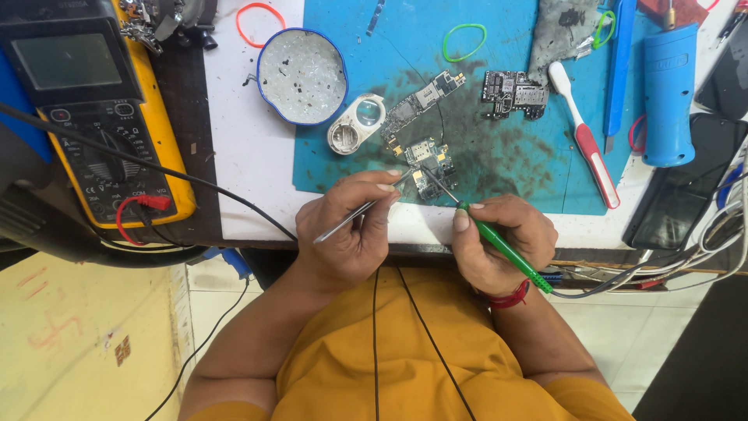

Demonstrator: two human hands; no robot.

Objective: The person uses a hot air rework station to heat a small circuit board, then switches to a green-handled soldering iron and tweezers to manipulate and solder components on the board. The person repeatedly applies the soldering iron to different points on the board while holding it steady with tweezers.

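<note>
Head view: the left hand (pixel 351 226) pinches tweezers (pixel 362 210), the right hand (pixel 499 242) grips a green probe (pixel 506 251); both tips meet on the small board (pixel 430 168) on the blue mat (pixel 499 140). A slip could skid the bare, chip-studded board toward the loupe (pixel 356 125) just beside it.

Three circuit boards (pixel 431 165), four rubber bands (pixel 464 41)
</note>
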